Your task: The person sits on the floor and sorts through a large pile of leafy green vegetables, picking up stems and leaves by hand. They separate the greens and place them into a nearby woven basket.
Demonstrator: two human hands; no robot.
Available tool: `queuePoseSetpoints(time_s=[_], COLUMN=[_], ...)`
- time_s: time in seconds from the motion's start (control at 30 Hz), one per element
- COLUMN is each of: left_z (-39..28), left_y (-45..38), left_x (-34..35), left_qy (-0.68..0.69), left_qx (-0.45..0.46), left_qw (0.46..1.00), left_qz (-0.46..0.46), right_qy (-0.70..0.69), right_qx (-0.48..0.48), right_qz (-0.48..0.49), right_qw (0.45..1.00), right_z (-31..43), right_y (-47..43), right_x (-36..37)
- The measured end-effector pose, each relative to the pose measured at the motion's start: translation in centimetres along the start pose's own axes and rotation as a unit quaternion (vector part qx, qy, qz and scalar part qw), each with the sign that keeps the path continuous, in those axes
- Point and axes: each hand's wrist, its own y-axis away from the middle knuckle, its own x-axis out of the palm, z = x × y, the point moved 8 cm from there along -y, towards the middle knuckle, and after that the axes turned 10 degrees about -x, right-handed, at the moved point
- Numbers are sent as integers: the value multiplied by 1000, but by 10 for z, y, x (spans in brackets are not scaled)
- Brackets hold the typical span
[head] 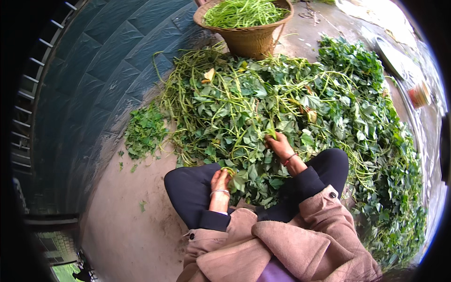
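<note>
A large heap of cut leafy vines, likely sweet potato [225, 116], spreads over the floor before my crossed legs. My left hand [220, 181], with a bracelet at its wrist, is above my left thigh, its fingers closed around a leafy stem [239, 180] whose leaf hangs to the right. Farther forward, my right hand [280, 145] grips a small bunch of green stems [271, 132] over the heap; a red band circles that wrist. The exact number of stems in either hand is hidden by the fingers.
A woven basket [246, 40] full of stripped green stalks [245, 14] stands beyond the heap. Loose leaves [146, 130] form a small pile at left, near a dark tiled wall [102, 70]. A tub [419, 95] and a pale plastic sheet [428, 141] lie at right.
</note>
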Motion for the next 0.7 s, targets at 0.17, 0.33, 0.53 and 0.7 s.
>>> queuePoseSetpoints(time_s=[0.17, 0.33, 0.53, 0.7], left_z=[30, -60, -363, -223], left_y=[9, 7, -5, 39], left_x=[6, 22, -159, 20], left_qy=[-9, 36, 182, 31], left_qx=[-127, -69, 191, 168], left_qw=[991, 986, 964, 972], left_qz=[42, 146, 29, 163], right_qy=[-110, -114, -200, -300], right_qx=[61, 47, 102, 117], right_qz=[-16, 15, 38, 110], right_qw=[992, 992, 974, 940], right_z=[3, -13, 4, 8], right_y=[7, 6, 10, 18], right_x=[11, -3, 27, 58])
